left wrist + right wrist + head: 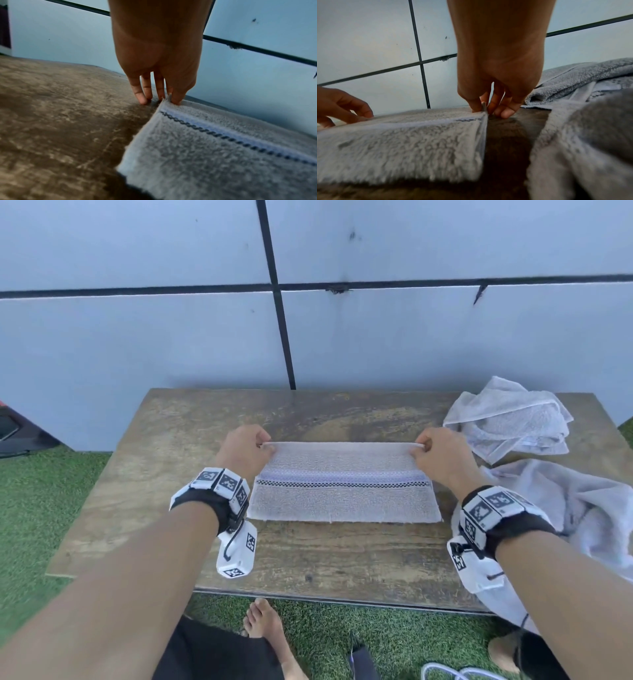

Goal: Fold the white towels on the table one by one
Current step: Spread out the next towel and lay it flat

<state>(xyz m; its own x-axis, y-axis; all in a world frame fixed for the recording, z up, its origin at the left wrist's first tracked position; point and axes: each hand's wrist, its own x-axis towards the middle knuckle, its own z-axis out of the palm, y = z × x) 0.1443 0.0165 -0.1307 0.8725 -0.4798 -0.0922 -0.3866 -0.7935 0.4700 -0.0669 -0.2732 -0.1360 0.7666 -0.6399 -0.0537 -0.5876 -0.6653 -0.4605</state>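
The white towel (344, 494) lies flat in the middle of the wooden table (144, 474), and its far edge is lifted just off the wood between the 2 hands. The left hand (245, 448) pinches the far left corner between thumb and forefinger; in the left wrist view the corner stands up against the thumb while the other fingers (143, 94) point down and touch the tabletop just beside the cloth. The right hand (442, 455) pinches the far right corner the same way, with its remaining fingers curled down beside the towel's right edge. The near edge rests on the table close to the person. The towel is a wide, short rectangle of looped terry with a pale blue band and a dark dotted line of stitching running across its width. 2 more white towels lie rumpled at the table's right side, 1 at the far corner (507, 416) and 1 nearer (582, 508), hanging over the edge.
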